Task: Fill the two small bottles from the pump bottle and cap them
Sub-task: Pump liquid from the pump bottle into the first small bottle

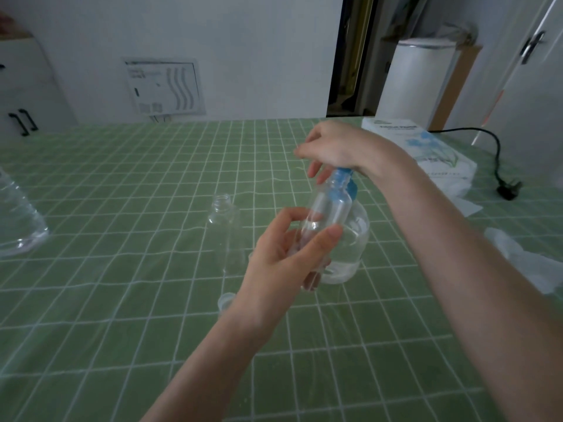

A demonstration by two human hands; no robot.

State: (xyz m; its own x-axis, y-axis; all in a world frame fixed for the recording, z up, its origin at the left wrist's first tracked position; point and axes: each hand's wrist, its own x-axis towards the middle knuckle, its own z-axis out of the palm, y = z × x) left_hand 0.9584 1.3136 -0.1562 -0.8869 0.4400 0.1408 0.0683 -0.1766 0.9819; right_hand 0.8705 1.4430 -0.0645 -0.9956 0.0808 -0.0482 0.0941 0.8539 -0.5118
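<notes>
The left hand (pixel 283 257) grips a small clear bottle (pixel 327 208), tilted, its mouth at the blue nozzle (pixel 338 175) of the pump bottle (pixel 358 239) standing on the green-checked desk (pixel 122 269). The right hand (pixel 332 147) presses down on the pump, fingers loose. A second small bottle (pixel 227 229) stands uncapped nearby.

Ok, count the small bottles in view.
2. The held bottle, in the left hand, is at the pump bottle; the standing bottle is uncapped on the tablecloth beside it.

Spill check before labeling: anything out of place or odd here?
Nothing stands out. Left hand holds one small bottle tilted at the pump bottle nozzle, right hand on top; the second bottle stands upright, uncapped. No spill visible.
</notes>
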